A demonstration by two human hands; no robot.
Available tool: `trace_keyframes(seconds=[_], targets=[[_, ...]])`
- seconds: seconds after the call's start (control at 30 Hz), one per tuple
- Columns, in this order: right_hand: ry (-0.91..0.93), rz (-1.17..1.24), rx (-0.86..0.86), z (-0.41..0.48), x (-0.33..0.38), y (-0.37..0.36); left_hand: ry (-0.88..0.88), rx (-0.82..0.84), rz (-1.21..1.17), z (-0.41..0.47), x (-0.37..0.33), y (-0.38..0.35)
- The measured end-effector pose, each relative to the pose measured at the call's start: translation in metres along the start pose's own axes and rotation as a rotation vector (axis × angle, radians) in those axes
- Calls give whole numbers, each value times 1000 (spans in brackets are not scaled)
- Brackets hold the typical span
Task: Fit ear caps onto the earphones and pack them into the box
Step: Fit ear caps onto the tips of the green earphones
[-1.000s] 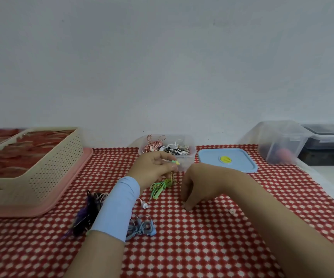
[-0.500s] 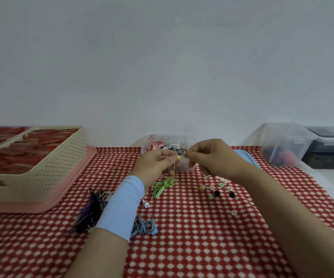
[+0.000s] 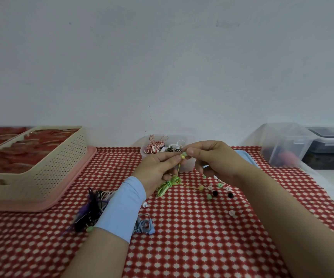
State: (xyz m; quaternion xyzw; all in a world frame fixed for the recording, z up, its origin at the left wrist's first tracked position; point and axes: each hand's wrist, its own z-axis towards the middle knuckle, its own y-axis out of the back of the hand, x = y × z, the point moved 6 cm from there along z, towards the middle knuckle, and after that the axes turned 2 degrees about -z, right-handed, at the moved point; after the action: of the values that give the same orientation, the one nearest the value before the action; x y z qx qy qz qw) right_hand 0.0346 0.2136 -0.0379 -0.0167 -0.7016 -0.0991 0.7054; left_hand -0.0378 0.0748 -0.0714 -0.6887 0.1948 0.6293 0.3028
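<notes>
My left hand pinches the yellow-green earbud of a green earphone; its bundled cable hangs down to the cloth. My right hand pinches a green ear cap right against that earbud. The earphone's second bud lies on the cloth. Several loose ear caps, green, white, pink and black, lie beneath my right wrist. A clear box with several earphones in it stands just behind my hands.
A blue lid lies behind my right hand. Purple-black earphones and a blue earphone lie by my left forearm. A beige basket on a pink tray stands left. Clear bins stand at the right.
My right hand rose from the cloth, where it had been over the loose caps, and came up to the earbud held in my left hand. The caps on the cloth are now uncovered.
</notes>
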Motion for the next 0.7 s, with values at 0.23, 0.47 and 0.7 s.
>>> trace_keyframes(seconds=[0.23, 0.47, 0.7], targets=[[-22, 33, 63, 2, -6, 0, -23, 29, -29, -2, -1, -5], [-46, 107, 73, 6, -13, -3, -26, 44, -53, -3, -2, -5], [-58, 122, 72, 8, -18, -5, -20, 57, -76, -4, -1, -9]])
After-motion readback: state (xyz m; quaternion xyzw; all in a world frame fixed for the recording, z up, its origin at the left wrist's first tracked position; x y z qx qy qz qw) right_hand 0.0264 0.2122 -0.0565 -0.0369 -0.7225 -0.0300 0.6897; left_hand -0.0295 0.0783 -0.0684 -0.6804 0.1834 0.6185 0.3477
